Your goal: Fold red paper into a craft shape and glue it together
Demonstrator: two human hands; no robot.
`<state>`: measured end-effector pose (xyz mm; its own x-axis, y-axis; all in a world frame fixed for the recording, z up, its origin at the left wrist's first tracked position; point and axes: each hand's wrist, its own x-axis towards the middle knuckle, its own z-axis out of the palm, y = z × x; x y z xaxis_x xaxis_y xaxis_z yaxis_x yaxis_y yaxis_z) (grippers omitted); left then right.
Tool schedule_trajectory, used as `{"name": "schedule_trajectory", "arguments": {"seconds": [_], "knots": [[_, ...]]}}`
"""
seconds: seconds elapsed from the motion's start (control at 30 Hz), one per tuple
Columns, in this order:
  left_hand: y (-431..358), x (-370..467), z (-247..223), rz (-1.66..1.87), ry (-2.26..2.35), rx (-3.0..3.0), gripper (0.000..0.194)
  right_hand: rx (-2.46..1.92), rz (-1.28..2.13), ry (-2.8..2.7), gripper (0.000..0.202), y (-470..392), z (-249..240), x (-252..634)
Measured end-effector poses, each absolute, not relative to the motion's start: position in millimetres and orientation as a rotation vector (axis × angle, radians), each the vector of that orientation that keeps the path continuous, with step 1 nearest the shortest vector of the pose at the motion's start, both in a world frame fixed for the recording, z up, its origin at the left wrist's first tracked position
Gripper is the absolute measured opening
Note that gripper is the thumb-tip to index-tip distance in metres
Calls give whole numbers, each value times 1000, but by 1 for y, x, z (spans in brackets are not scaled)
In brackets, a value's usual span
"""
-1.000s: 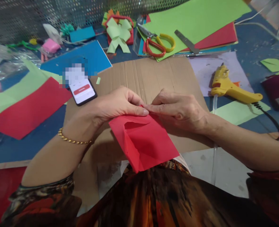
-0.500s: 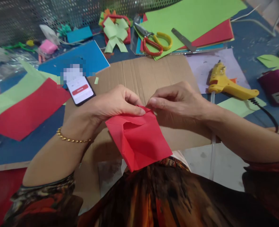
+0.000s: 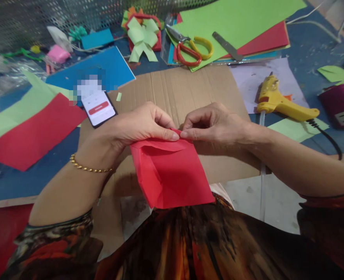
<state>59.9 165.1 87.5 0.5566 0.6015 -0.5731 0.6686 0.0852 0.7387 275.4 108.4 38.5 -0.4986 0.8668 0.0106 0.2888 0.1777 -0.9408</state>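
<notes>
A folded piece of red paper [image 3: 180, 175], shaped like an open pouch, hangs between my hands in front of my body. My left hand [image 3: 151, 124] pinches its top edge, thumb on the near side and fingers behind. Close beside it, my right hand [image 3: 209, 124] grips the top right corner between thumb and curled index finger. The two thumb tips almost meet. Creases run down the left side of the paper, and its lower edge reaches my patterned clothing. Behind the hands lies a cardboard sheet [image 3: 172, 87].
A yellow glue gun [image 3: 285, 103] rests on lilac paper at right, near a purple box [image 3: 341, 105]. Scissors [image 3: 193, 50] and a metal blade [image 3: 226, 44] lie on green sheets behind. At left are a phone [image 3: 99, 109] and a red paper strip [image 3: 34, 132].
My right hand has closed its thumb onto the paper's top corner, right by my left thumb. The paper has turned slightly, its lower edge now more level.
</notes>
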Motion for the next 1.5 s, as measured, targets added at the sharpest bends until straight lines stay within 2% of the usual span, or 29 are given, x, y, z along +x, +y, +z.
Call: {"name": "schedule_trajectory", "arguments": {"seconds": [0.27, 0.5, 0.73, 1.1, 1.5], "knots": [[164, 59, 87, -46, 1113, 1565, 12, -1100, 1322, -1854, 46, 109, 36, 275], [164, 58, 87, -67, 1120, 1574, 14, -1097, 1317, -1919, 61, 106, 46, 279], [165, 60, 88, -90, 1106, 1575, 14, -1018, 1338, -2053, 65, 113, 43, 281], [166, 59, 86, -79, 1117, 1575, 16, -1037, 1289, -2053, 55, 111, 41, 281], [164, 59, 91, -112, 1135, 1540, 13, -1122, 1151, -2053, 33, 108, 40, 278]]}}
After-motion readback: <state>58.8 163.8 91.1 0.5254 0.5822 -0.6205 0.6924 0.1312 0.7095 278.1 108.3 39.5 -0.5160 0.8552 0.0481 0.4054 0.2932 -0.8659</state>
